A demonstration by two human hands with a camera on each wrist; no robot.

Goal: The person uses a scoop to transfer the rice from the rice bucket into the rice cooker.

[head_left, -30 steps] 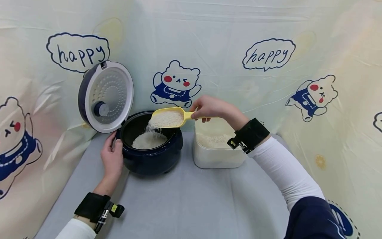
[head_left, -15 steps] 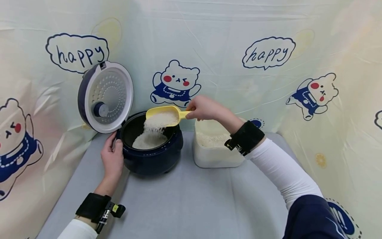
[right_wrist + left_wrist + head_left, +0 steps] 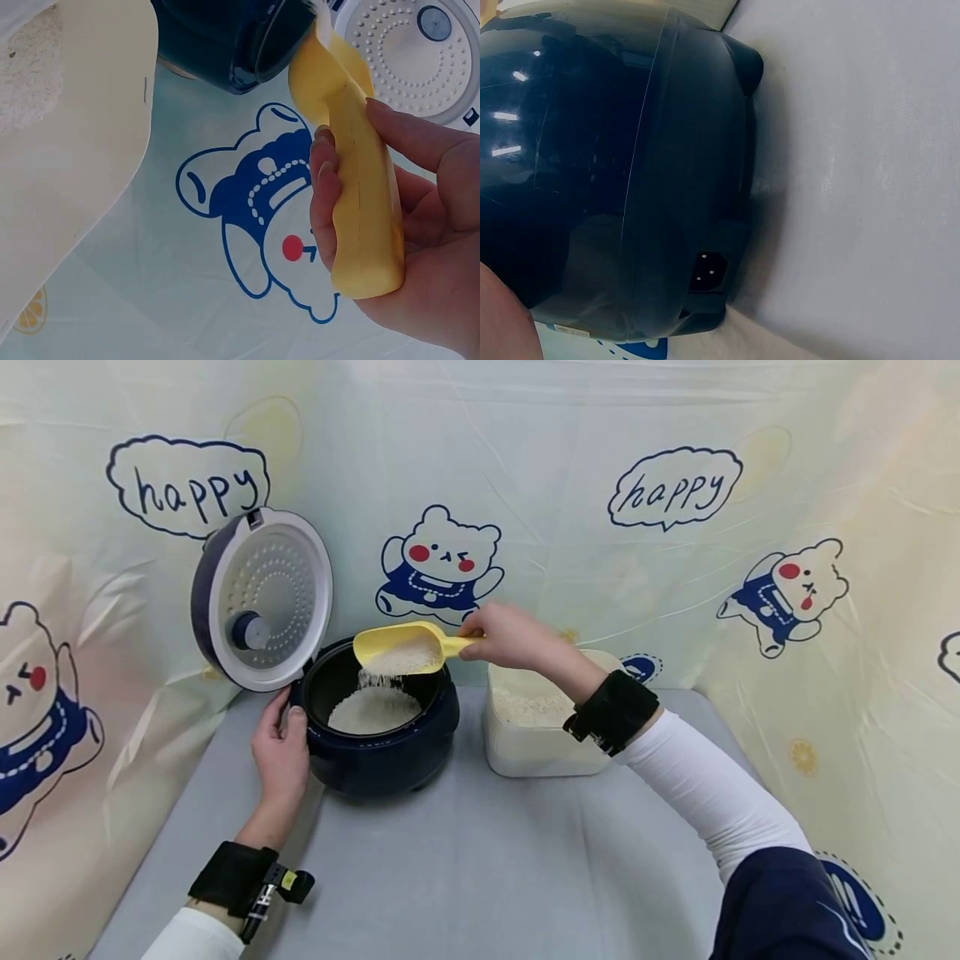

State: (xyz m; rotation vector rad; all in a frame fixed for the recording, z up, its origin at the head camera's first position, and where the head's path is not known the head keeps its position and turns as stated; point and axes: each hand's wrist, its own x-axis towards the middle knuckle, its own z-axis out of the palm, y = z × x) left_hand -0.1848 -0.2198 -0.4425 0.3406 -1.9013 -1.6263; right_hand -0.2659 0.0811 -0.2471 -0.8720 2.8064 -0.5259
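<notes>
My right hand grips the scoop, spilling rice. My left hand touches the cooker at nine o'clock, hold unclear.

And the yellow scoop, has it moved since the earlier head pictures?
Yes. In the head view, the yellow scoop has moved left over the rice cooker, nearer its open lid, judged against the cooker's rim.

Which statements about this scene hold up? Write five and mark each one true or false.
1. The right hand holds the yellow scoop. True.
2. The cooker is closed. False: its lid stands open.
3. Rice falls from the scoop into the cooker. True.
4. In the head view, the white container stands right of the cooker. True.
5. The person's other hand touches nothing. False: the left hand touches the cooker's side.
</notes>
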